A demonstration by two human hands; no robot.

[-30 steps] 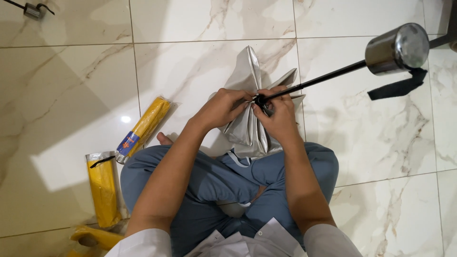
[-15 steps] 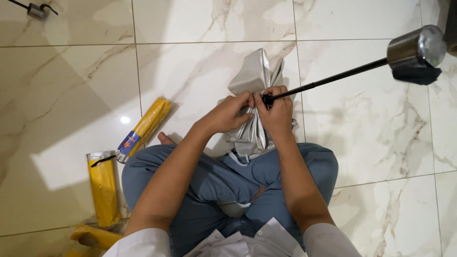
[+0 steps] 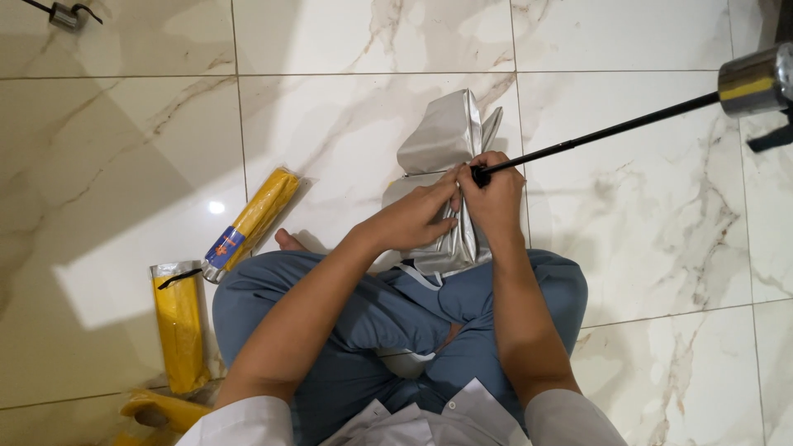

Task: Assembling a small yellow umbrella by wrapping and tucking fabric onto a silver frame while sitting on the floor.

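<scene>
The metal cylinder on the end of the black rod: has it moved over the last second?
Yes. The metal cylinder has swung right and slightly up, away from the floor tile seam, now at the frame's right edge.

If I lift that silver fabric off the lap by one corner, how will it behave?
The silver fabric would probably droop and unfold: it already lies in loose creases and folds. Its glossy sheen suggests it may slip between the fingers. It may also drag the black rod, since both the left hand and right hand pinch the cloth where the rod ends.
</scene>
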